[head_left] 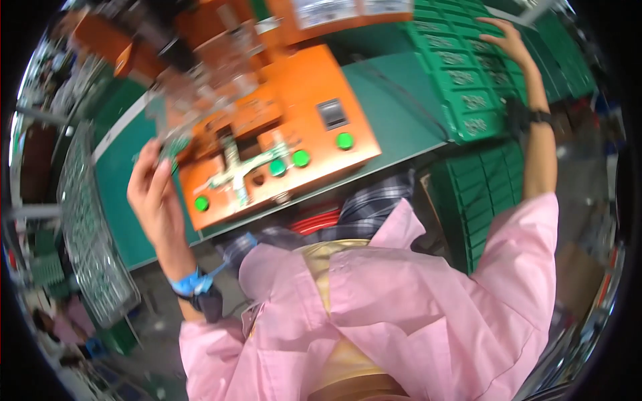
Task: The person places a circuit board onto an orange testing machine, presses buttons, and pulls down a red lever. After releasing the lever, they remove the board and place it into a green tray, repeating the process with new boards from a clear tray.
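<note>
On the left, my left hand (154,197) pinches a small green circuit board (176,148) at the left side of an orange bench machine (334,77). Motion blur softens the board and my fingertips. A clear plastic block (231,61) and a dark upright part (175,55) stand above the machine's work area. Strips of pale tape (234,168) cross its front. At the far right, my right hand (509,45) reaches over a green compartment tray (455,100) with its fingers apart and nothing visible in them. Small parts lie in the tray's pockets.
Green buttons (301,158) and a black switch (333,113) sit on the machine's front. More green trays (478,194) are stacked below the table's right edge. A clear plastic tray (97,247) stands at the left. The green table mat (388,100) lies between machine and tray.
</note>
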The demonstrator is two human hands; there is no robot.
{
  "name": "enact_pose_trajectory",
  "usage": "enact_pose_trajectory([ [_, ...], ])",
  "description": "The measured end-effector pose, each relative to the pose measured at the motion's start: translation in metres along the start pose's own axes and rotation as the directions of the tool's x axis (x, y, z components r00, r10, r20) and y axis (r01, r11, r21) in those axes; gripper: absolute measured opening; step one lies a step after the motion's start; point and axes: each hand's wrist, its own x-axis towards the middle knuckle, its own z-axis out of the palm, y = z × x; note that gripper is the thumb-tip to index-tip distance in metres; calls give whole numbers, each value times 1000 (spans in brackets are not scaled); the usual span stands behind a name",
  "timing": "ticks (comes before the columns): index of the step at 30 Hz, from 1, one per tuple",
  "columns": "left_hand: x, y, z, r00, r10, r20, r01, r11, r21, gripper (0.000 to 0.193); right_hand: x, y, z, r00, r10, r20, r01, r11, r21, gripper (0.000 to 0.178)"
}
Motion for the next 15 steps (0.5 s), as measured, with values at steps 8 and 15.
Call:
enact_pose_trajectory([
  [8,25,29,-19,972,65,226,-67,998,4,15,-74,-274,-9,941,8,-337,98,951,293,41],
  [15,10,34,43,958,98,269,-190,921,340,16,-91,-344,22,929,140,-343,96,803,588,41],
])
